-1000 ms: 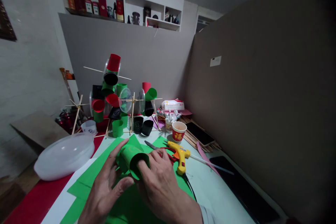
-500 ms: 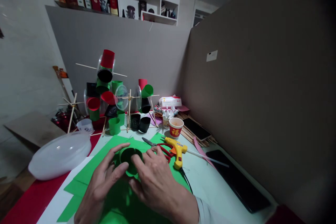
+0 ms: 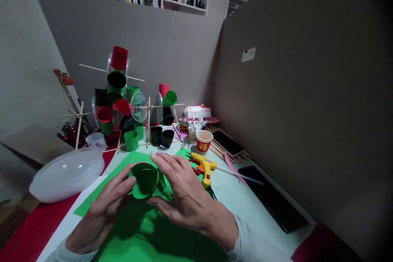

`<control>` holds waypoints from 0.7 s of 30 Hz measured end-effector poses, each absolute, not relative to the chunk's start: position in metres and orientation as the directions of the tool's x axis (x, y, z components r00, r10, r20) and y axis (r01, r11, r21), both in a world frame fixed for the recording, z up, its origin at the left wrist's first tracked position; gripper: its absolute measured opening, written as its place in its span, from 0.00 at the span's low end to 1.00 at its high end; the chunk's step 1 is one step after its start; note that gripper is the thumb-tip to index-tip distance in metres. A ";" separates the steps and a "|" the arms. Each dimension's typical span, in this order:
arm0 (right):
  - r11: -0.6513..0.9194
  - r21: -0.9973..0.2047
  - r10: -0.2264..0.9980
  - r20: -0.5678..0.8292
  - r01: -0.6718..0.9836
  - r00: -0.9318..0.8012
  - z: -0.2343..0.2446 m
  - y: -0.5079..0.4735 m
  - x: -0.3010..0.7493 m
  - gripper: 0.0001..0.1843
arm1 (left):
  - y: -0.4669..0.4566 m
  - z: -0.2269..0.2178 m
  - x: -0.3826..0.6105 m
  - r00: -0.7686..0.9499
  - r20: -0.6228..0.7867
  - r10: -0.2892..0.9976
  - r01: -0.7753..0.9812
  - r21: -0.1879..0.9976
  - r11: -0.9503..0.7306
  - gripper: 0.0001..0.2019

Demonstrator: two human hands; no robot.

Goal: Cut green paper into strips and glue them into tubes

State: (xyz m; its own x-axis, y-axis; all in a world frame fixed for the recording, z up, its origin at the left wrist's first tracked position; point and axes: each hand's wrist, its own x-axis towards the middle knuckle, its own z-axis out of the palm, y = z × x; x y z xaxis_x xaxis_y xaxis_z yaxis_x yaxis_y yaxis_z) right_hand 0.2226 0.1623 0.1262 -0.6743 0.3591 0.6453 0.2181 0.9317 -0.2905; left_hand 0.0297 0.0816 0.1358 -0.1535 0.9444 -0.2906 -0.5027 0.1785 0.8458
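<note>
My left hand point(image 3: 106, 204) curls around the left side of a rolled green paper tube point(image 3: 145, 180), thumb at its near rim. The tube's mouth faces me, and a loose edge overlaps on its right side. My right hand point(image 3: 190, 192) is spread at the tube's right, fingers stretched above and thumb below; whether it touches the paper I cannot tell. Both hands are over green paper sheets point(image 3: 147, 233). Just beyond my right hand lies a yellow glue gun point(image 3: 207, 168), with red-handled scissors point(image 3: 196, 168) partly hidden beside it.
Stick frames point(image 3: 149, 120) with red, green and black paper tubes stand at the back left. A white translucent lid-like piece point(image 3: 69, 176) lies at left. A paper cup point(image 3: 204, 141), a phone point(image 3: 229, 143) and a long black object point(image 3: 273, 198) are on the right, beside a grey partition point(image 3: 291, 90).
My right fingers have come out of the tube's mouth and spread out at its right side. The left hand keeps hold of the tube. The view has tilted down slightly.
</note>
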 end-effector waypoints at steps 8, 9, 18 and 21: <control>0.919 -0.384 0.225 0.687 -0.083 -0.691 0.123 0.171 0.224 0.42 | 0.078 0.132 0.024 -0.094 -0.359 0.929 -0.417 0.861 0.291 0.48; 0.917 -0.392 0.236 0.685 -0.075 -0.690 0.122 0.171 0.224 0.41 | 0.079 0.132 0.025 -0.077 -0.354 0.932 -0.425 0.857 0.290 0.47; 0.934 -0.352 0.198 0.659 -0.064 -0.726 0.120 0.171 0.220 0.33 | 0.077 0.138 0.029 -0.040 -0.380 0.924 -0.515 0.800 0.306 0.57; 0.948 -0.316 0.186 0.660 -0.045 -0.728 0.120 0.173 0.219 0.32 | 0.076 0.137 0.028 0.008 -0.366 0.930 -0.525 0.791 0.316 0.56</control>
State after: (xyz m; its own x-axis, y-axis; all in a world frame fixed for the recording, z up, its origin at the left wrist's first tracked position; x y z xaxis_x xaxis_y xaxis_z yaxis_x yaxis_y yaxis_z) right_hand 0.2191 0.1726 0.1201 -0.7276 0.1859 0.6604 -0.0446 0.9478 -0.3159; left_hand 0.0282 0.0756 0.1372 0.0080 0.9304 -0.3664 -0.5246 0.3158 0.7906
